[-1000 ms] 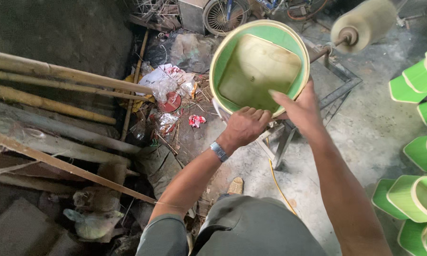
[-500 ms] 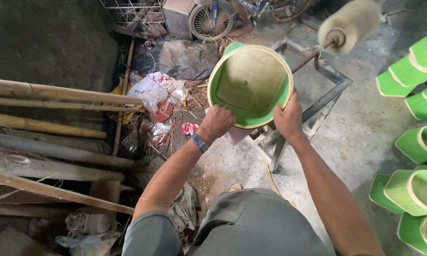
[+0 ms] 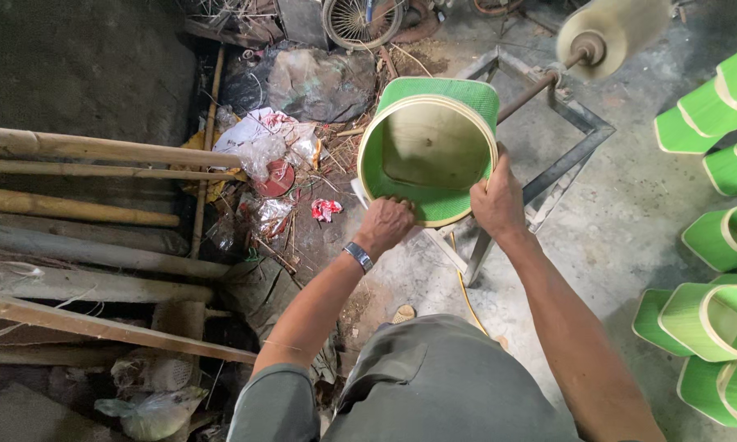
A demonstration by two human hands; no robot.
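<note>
A round green basket (image 3: 428, 151) with a pale wooden rim and tan inner base is held out in front of me, its mouth turned up toward the camera. My left hand (image 3: 385, 225), with a watch on the wrist, grips the near lower rim. My right hand (image 3: 497, 200) grips the rim on the right side. The basket hangs over a grey metal frame stand (image 3: 569, 139), just left of a fluffy tan buffing wheel (image 3: 610, 31) on a shaft.
Several finished green baskets (image 3: 716, 245) are stacked along the right edge. Bamboo poles (image 3: 98, 184) lie at the left. Plastic litter (image 3: 262, 151) and scraps cover the floor ahead, and a spoked wheel (image 3: 356, 18) lies at the top. A yellow cord (image 3: 467, 299) trails on the concrete.
The basket has shifted slightly away from the buffing wheel and turned in my hands. My right hand has slid to the right rim. The camera view has drifted.
</note>
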